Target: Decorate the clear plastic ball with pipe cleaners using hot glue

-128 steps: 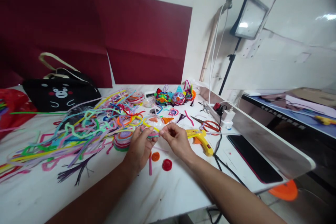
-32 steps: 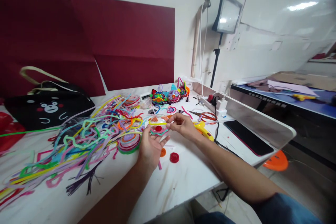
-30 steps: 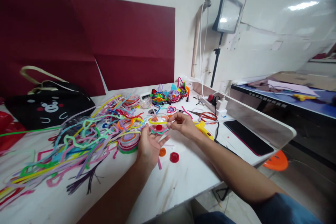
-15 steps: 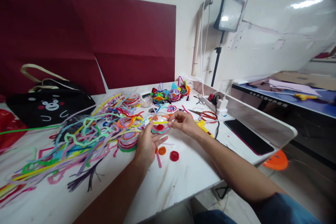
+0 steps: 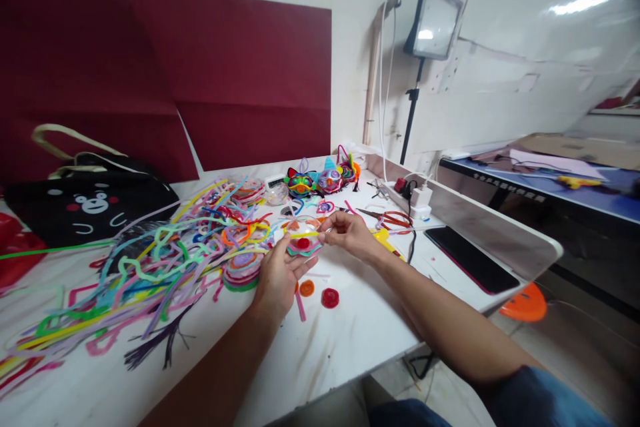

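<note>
My left hand (image 5: pixel 279 272) is closed round the near side of a clear plastic ball (image 5: pixel 296 228), its lower fingers under it. A red coil (image 5: pixel 303 243) and a wavy pink and teal edging sit on the ball's front. Across it, above the red coil, runs a yellow pipe cleaner (image 5: pixel 301 235). With thumb and forefinger my right hand (image 5: pixel 346 232) pinches the right end of that pipe cleaner. On the table just below lie an orange coil (image 5: pixel 307 288), a red coil (image 5: pixel 330 298) and a short pink pipe cleaner piece (image 5: pixel 301 307).
A tangled heap of pipe cleaners (image 5: pixel 165 267) spreads leftward, beside stacked coils (image 5: pixel 243 270). Finished colourful ornaments (image 5: pixel 330 178) stand behind. To the right are orange-handled scissors (image 5: pixel 395 219), a yellow glue gun (image 5: pixel 387 243), a power strip (image 5: pixel 421 212) and a phone (image 5: pixel 473 259).
The view has shifted slightly. Both hands keep nearly the same pose on the ball and the yellow pipe cleaner; the right fingertips have moved only a little.
</note>
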### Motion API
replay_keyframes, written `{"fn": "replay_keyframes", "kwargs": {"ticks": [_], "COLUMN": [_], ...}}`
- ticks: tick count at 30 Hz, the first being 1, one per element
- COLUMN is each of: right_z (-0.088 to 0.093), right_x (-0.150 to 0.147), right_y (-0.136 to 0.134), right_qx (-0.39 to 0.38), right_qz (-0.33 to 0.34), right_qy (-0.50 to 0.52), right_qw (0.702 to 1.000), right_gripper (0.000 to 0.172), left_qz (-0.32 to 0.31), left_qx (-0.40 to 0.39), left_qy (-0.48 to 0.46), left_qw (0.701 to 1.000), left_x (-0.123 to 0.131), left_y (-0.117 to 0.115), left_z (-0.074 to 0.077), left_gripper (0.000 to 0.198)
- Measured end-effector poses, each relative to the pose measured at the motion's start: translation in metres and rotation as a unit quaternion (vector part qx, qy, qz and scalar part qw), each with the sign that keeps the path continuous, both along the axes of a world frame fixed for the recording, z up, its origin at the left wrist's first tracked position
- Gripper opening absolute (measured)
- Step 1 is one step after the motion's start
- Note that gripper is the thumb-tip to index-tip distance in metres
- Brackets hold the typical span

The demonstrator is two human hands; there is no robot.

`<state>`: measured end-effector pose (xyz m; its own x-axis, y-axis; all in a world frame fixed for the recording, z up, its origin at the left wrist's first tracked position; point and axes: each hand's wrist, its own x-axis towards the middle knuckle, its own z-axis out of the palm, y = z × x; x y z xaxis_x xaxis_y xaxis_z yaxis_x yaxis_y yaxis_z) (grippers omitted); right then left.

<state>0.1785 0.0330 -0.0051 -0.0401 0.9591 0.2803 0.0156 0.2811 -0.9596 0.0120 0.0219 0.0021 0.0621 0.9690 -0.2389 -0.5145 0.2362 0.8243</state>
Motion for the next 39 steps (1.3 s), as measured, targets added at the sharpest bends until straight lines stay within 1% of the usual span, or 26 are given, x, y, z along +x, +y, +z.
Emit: {"fn": "replay_keyframes", "kwargs": {"ticks": [6,12,17,22,26,30,34,39], "right_z": [-0.001,0.001,0.001,-0.004,-0.005,-0.002,0.0,0.0], "right_x": [0.001,0.004,0.009,0.015,0.019,0.02,0.021,0.021], "right_y": [0.002,0.001,0.001,0.006,0.007,0.005,0.004,0.005], "right_qx": [0.003,-0.014,0.02,0.054,0.087,0.102,0.089,0.043], "right_qz": [0.003,0.022,0.027,0.031,0.023,0.014,0.013,0.03], "right_qy": [0.007,0.006,-0.039,-0.088,-0.126,-0.15,-0.157,-0.102], "right_qw": [1.0,1.0,0.999,0.994,0.988,0.983,0.984,0.993], "right_gripper": [0.045,0.044,0.039,0.036,0.033,0.03,0.028,0.036], "left_qz": [-0.001,0.001,0.001,-0.006,-0.006,-0.028,-0.044,-0.05], "left_qx": [0.002,-0.002,-0.005,0.007,0.017,0.025,0.033,0.034], "left_qy": [-0.033,-0.047,-0.036,-0.02,-0.015,-0.015,-0.015,-0.016], "left_qw": [0.999,0.999,0.999,1.0,1.0,0.999,0.998,0.998], "left_x": [0.001,0.0,-0.001,-0.002,-0.002,-0.003,-0.003,-0.002], "left_y": [0.001,0.002,0.004,0.006,0.007,0.007,0.006,0.006], "left_z": [0.0,-0.001,-0.001,-0.003,-0.006,-0.007,-0.007,-0.008], "left_gripper": [0.022,0.023,0.028,0.035,0.035,0.033,0.032,0.031]}}
